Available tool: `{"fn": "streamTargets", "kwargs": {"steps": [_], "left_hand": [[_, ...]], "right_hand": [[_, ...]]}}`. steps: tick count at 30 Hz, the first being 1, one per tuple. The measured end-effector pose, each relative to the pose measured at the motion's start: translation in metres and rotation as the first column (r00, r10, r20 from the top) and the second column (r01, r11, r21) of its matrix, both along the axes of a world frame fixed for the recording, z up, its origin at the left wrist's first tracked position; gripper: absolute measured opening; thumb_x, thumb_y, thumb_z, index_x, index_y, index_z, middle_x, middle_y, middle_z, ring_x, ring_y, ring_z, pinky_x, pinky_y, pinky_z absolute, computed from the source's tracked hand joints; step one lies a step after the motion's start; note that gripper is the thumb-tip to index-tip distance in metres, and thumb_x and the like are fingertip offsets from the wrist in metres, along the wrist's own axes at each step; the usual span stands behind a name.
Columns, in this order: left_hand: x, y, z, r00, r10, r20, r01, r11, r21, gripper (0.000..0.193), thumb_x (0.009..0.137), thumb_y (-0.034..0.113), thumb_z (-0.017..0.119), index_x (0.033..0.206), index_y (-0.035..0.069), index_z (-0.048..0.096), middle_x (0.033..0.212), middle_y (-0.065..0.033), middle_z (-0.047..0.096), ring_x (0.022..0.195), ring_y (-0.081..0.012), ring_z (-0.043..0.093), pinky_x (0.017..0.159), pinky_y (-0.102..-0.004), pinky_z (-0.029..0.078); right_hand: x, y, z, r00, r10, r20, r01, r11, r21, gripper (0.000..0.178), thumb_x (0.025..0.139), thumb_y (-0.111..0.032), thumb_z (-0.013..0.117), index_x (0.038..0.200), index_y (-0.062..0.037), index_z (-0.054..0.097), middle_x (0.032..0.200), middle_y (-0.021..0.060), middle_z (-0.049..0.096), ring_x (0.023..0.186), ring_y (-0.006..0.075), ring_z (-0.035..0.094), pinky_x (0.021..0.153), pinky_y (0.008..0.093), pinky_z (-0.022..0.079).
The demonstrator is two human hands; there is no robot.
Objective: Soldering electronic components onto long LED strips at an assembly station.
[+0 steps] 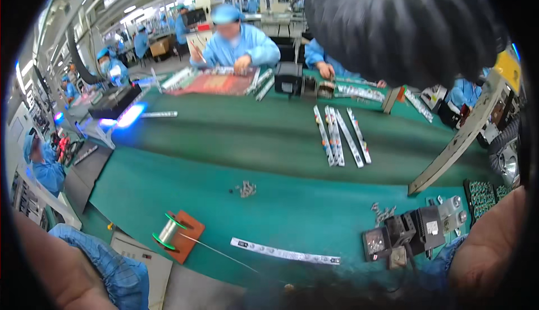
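Both of my hands are raised close at the picture's edges. My left hand (59, 268) fills the lower left, beside its blue checked sleeve (112, 262); its fingers lie outside the picture. At the lower right is my right hand (494, 248), its fingers likewise hidden. On the green bench mat before me lies a white component strip (283, 252). To its left, a solder wire spool (168, 231) with green flanges sits on an orange-brown stand (191, 234), its wire trailing right. Neither hand visibly touches these things.
A black soldering device (398, 234) stands at the right beside small metal parts (383, 213). More small parts (247, 189) lie mid-bench. Several strips (339, 136) rest on the belt. A black ribbed hose (404, 29) hangs overhead; a metal post (457, 147) rises at right. Co-workers (233, 43) sit opposite.
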State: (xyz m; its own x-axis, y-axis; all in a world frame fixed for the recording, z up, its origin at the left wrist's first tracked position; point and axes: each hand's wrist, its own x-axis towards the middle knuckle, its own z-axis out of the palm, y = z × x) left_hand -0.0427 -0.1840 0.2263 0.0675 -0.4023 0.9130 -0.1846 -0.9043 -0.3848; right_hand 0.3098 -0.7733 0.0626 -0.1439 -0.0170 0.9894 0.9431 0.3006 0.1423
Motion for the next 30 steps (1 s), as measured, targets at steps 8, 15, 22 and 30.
{"fn": "streamTargets", "kwargs": {"steps": [8,15,22,30], "left_hand": [[-0.008,-0.011,-0.078,0.967,-0.012,-0.255,-0.054,0.966,-0.252,0.048,0.083,0.018,0.058,0.123,-0.008,0.053,0.11,-0.0245,0.06,0.097,-0.0315,0.06,0.079,-0.0397,0.049],[-0.029,-0.028,-0.087,0.922,-0.037,-0.386,-0.091,0.947,-0.309,0.05,0.082,0.019,0.059,0.124,-0.007,0.052,0.111,-0.0246,0.06,0.096,-0.0317,0.06,0.079,-0.04,0.049],[-0.044,-0.064,-0.072,0.873,-0.062,-0.484,-0.129,0.928,-0.351,0.052,0.082,0.019,0.059,0.126,-0.007,0.051,0.112,-0.0247,0.059,0.096,-0.0318,0.059,0.079,-0.0403,0.049],[-0.001,-0.068,-0.156,0.618,-0.211,-0.758,-0.277,0.844,-0.46,0.042,0.064,0.001,0.073,0.105,0.0,0.062,0.109,-0.0164,0.061,0.093,-0.0326,0.06,0.08,-0.0409,0.048]], "right_hand": [[-0.044,0.021,0.018,0.962,-0.057,-0.268,-0.024,0.957,-0.29,0.042,0.084,-0.011,0.06,0.12,0.0095,0.052,0.104,0.0208,0.064,0.094,0.0284,0.061,0.083,0.0403,0.05],[-0.115,0.157,0.049,0.908,-0.124,-0.401,-0.045,0.922,-0.385,0.042,0.085,-0.01,0.059,0.121,0.0093,0.051,0.104,0.0209,0.064,0.095,0.0293,0.062,0.084,0.0414,0.05],[-0.171,0.256,0.067,0.847,-0.191,-0.495,-0.073,0.882,-0.465,0.042,0.085,-0.008,0.058,0.123,0.0091,0.05,0.104,0.021,0.064,0.097,0.0302,0.062,0.085,0.0426,0.05],[-0.155,0.282,-0.02,0.859,-0.443,-0.255,0.001,0.501,-0.866,0.052,0.068,0.0,0.075,0.118,-0.0019,0.059,0.111,0.0169,0.061,0.101,0.0341,0.06,0.088,0.0408,0.048]]}}
